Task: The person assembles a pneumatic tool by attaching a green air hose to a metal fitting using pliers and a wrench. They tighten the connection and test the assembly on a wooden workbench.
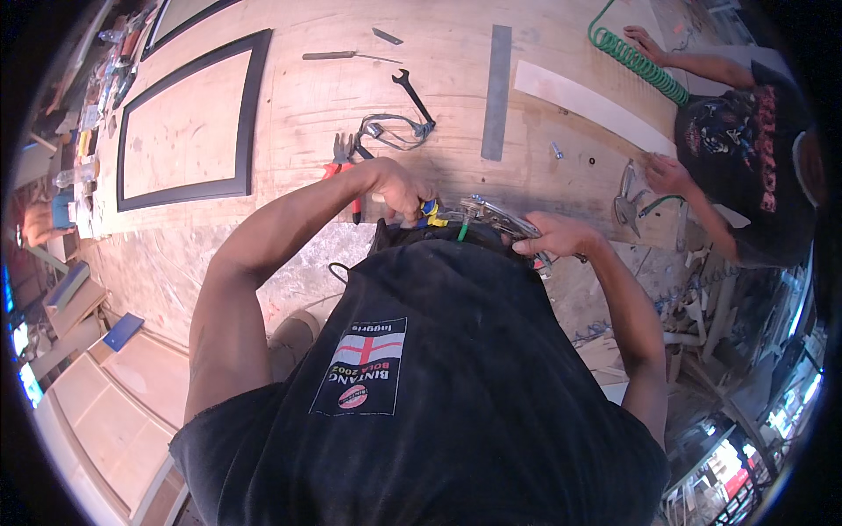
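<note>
At the near edge of the wooden workbench point(324, 96), both my hands are close together in front of my dark shirt. My left hand point(402, 189) is closed around a tool with a blue-and-yellow handle point(430, 212); its exact kind is partly hidden by my fingers. From the other side my right hand point(560, 235) grips silver locking pliers point(504, 217), whose jaws point toward the left hand. A short green piece point(464, 230) shows below the jaws. Just beyond my left hand lie red-handled pliers point(340, 162), with a grey cable loop point(395, 131) behind them.
A black frame point(250, 123) lies on the left. Further back are a wrench point(412, 95), a thin handled tool point(338, 55) and a grey strip point(496, 96). A co-worker point(745, 158) at right touches a long pale strip point(596, 101), near a green coiled hose point(645, 66).
</note>
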Demonstrator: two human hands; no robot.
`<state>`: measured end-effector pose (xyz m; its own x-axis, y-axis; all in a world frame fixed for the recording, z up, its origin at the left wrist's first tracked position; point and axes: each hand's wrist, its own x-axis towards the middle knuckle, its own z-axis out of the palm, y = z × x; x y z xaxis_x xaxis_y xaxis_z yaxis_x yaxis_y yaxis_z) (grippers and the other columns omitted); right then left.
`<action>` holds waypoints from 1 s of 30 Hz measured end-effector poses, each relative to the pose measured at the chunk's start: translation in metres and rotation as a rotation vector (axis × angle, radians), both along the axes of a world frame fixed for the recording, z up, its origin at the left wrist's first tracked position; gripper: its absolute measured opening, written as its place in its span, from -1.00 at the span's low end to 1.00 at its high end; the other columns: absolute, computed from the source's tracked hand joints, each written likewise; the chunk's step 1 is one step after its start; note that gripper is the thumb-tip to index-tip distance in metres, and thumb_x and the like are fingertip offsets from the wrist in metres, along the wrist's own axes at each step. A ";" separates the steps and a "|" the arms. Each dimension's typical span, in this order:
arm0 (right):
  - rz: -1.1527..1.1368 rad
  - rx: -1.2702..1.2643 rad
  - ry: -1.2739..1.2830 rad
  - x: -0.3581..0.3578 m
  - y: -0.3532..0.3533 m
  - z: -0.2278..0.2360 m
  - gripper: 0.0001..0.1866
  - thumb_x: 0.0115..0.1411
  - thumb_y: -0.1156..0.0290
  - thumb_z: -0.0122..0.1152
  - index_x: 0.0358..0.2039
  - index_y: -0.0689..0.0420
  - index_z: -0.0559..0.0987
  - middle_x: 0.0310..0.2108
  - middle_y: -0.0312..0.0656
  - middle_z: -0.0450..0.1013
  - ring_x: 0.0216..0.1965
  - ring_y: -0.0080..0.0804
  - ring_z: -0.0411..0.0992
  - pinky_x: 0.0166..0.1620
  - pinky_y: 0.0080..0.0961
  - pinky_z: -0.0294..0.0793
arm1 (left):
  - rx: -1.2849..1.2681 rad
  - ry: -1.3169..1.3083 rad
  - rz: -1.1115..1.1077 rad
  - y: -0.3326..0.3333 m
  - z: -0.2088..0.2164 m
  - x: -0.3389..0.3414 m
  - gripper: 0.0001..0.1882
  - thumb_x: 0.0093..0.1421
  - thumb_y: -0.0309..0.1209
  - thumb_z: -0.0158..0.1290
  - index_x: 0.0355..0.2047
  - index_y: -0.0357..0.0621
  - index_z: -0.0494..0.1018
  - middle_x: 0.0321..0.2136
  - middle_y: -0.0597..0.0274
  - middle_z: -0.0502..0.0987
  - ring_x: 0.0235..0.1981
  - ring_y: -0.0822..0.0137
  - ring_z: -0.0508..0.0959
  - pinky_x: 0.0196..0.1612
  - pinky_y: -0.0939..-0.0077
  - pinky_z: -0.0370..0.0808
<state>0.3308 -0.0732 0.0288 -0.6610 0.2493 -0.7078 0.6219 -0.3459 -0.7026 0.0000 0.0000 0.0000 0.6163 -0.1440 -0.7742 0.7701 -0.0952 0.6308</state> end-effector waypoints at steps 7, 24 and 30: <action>-0.012 -0.080 0.184 -0.003 0.014 0.017 -0.43 0.21 -0.05 0.38 0.00 0.16 0.56 -0.34 -0.31 0.50 -0.26 -0.47 0.46 -0.12 -0.42 0.45 | 0.003 -0.241 -0.085 0.019 0.018 -0.002 -0.30 0.14 -0.48 0.24 0.30 -0.34 0.31 -0.15 0.12 0.58 -0.14 0.27 0.56 -0.09 0.38 0.49; 0.020 -0.176 0.235 -0.008 0.022 0.033 -0.40 0.21 -0.07 0.37 -0.01 0.21 0.55 -0.43 -0.27 0.49 -0.33 -0.47 0.49 -0.20 -0.43 0.47 | -0.244 -0.182 0.034 0.016 0.009 -0.010 -0.65 0.21 -0.45 0.26 -0.03 -0.27 0.45 -0.36 0.40 0.51 -0.28 0.53 0.44 -0.16 0.51 0.42; 0.000 -0.211 0.263 -0.004 0.024 0.032 -0.41 0.23 -0.06 0.37 -0.01 0.23 0.55 -0.43 -0.28 0.48 -0.33 -0.50 0.48 -0.21 -0.47 0.47 | -0.105 -0.328 -0.061 0.022 0.035 -0.008 -0.59 0.19 -0.46 0.23 0.03 -0.25 0.41 -0.31 0.36 0.52 -0.28 0.43 0.48 -0.16 0.46 0.43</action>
